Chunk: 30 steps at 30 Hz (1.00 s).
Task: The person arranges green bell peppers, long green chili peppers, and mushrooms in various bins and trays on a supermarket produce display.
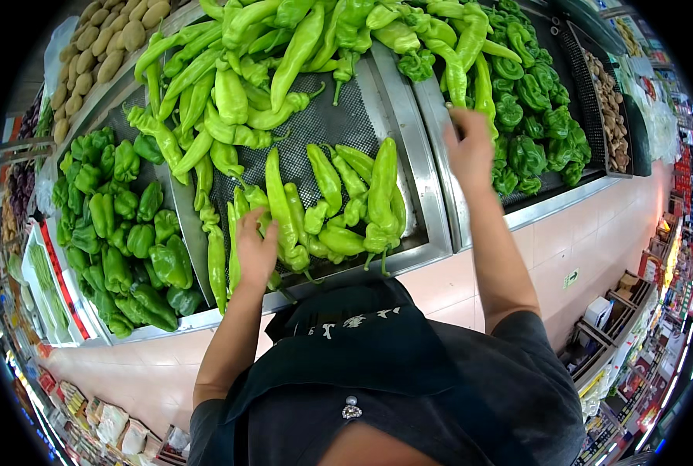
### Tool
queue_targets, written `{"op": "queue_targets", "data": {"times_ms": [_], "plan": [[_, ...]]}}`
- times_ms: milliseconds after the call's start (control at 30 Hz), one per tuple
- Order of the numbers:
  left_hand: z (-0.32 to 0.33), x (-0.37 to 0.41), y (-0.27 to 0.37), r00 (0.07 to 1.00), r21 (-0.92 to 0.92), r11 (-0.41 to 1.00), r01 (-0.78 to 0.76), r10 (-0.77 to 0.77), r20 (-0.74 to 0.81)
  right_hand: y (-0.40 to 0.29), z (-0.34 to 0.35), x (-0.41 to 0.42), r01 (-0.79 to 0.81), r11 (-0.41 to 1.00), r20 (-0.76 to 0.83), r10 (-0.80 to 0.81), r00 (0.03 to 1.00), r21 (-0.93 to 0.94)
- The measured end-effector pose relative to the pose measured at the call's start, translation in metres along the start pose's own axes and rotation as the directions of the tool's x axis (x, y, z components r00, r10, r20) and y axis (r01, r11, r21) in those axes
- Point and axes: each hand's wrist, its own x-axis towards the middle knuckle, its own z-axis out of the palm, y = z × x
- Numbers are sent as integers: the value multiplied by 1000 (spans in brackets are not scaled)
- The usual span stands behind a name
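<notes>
My left hand (257, 242) rests at the near left of the middle metal tray, its fingers on a light green long pepper; whether it grips one is unclear. Long peppers (282, 201) lie in a row, tips pointing away from me, along the near edge of the perforated tray (346, 122). A large heap of the same peppers (230, 96) fills the back and left of the tray. My right hand (471, 145), blurred, is over the steel divider at the right, beside long peppers (483, 87); its fingertips meet or overlap one, and the hold cannot be told.
Green bell peppers (116, 215) are piled at the left, dark wrinkled peppers (532, 110) at the right. Potatoes (110, 38) lie at the back left. A black crate (594, 105) of brown produce stands far right. The steel rim (422, 259) runs before me; shelves (614, 326) stand lower right.
</notes>
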Motion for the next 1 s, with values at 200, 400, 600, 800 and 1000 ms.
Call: {"op": "queue_targets", "data": {"times_ms": [200, 400, 600, 800, 1000], "plan": [[-4, 33, 14, 999, -1, 1000, -21, 21, -48, 90, -9, 55, -377, 787, 175, 511, 841, -489], [-14, 96, 43, 958, 66, 975, -211, 220, -183, 38, -48, 40, -719, 426, 399, 623, 673, 549], [11, 199, 105, 941, 205, 942, -265, 299, -157, -28, -30, -80, -433, 777, 273, 341, 900, 457], [17, 235, 141, 978, 371, 920, -126, 52, 202, -36, -22, -111, -239, 969, 552, 168, 817, 58], [-40, 167, 129, 957, 187, 968, -166, 112, 267, -38, -37, -40, 5, 997, 250, -26, 968, 83]]}}
